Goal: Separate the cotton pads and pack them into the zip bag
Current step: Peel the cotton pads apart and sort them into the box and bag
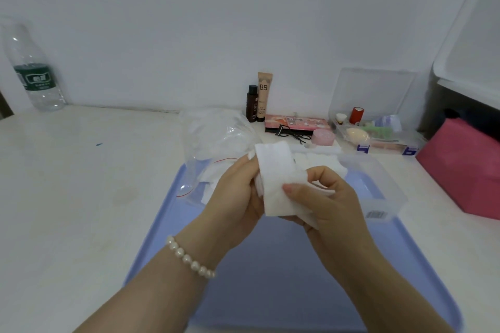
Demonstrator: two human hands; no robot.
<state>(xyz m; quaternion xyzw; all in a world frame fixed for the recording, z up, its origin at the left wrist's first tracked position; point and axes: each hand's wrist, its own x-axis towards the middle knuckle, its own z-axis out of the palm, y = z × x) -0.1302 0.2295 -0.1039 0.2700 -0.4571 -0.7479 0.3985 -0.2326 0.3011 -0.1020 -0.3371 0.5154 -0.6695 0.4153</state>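
Two hands worked a stack of white square cotton pads (276, 181) above a pale blue plastic tray (270, 265) on a white table (81, 197).

The left hand (235, 192), a pearl bracelet (189, 258) on its wrist, held the pads' left edge with curled fingers; the right hand (324, 194) pinched the lower right corner between thumb and bent fingers. The clear zip bag with a red seal line (216, 143) lay just behind the hands, partly on the tray's far left corner, white pads visible inside. A clear plastic box (378, 186) holding more pads sat on the tray's right side. A water bottle (35, 73), a BB cream tube (264, 94) and a pink pouch (465, 165) stood farther off.
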